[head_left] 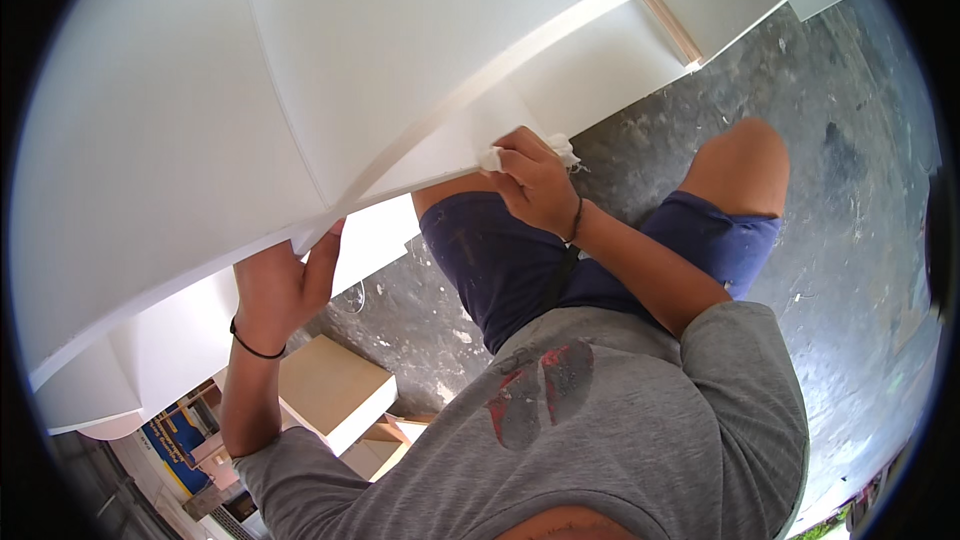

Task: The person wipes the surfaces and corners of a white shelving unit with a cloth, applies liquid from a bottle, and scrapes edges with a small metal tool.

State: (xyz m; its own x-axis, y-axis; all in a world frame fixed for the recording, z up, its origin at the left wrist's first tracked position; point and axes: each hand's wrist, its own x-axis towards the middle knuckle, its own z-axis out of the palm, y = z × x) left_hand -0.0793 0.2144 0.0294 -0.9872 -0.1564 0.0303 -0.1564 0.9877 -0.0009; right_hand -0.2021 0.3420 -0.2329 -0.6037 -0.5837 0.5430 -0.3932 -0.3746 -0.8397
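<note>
A large white panelled piece of furniture fills the upper left, with a long curved front edge. My right hand is closed around a crumpled white cloth, and part of it pokes out past the fingers. That cloth rests against the white surface just below the edge. Lower left, my left hand grips the same edge from beneath. Its thumb shows, while the other fingers are mostly hidden behind the panel. A dark band circles each wrist.
Grey, paint-spotted floor lies beneath and to the right. A box-like piece with a tan top stands at lower left, beside a blue printed item. A wooden strip sits inside the white piece at upper right. My knees are close below it.
</note>
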